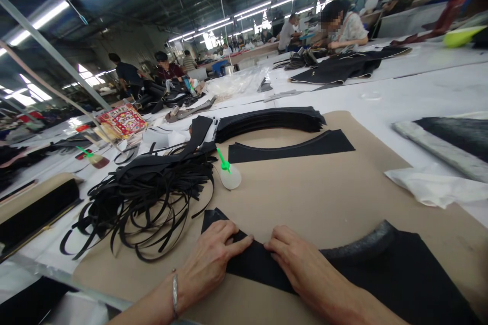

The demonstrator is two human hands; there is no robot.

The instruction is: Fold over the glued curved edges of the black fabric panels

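Observation:
A black panel (404, 269) with a curved upper edge lies across the brown mat at the front; whether it is leather or cloth I cannot tell. My left hand (215, 251) grips its upper edge near the left end, fingers bent over the edge and thumb stretched to the right. Close by on the right, my right hand (301, 259) has its fingers bunched on the same edge. A dark, rough-looking strip (362, 244) runs along the curve to the right of that hand. The forearm hides part of the panel.
Beyond my hands, a squeeze bottle (231, 177) with a green nozzle stands by a tangle of black straps (152, 188). Another curved black piece (293, 147) and a stack of them (267, 123) lie farther back. Right is crumpled white plastic (434, 185). Co-workers (343, 25) sit behind.

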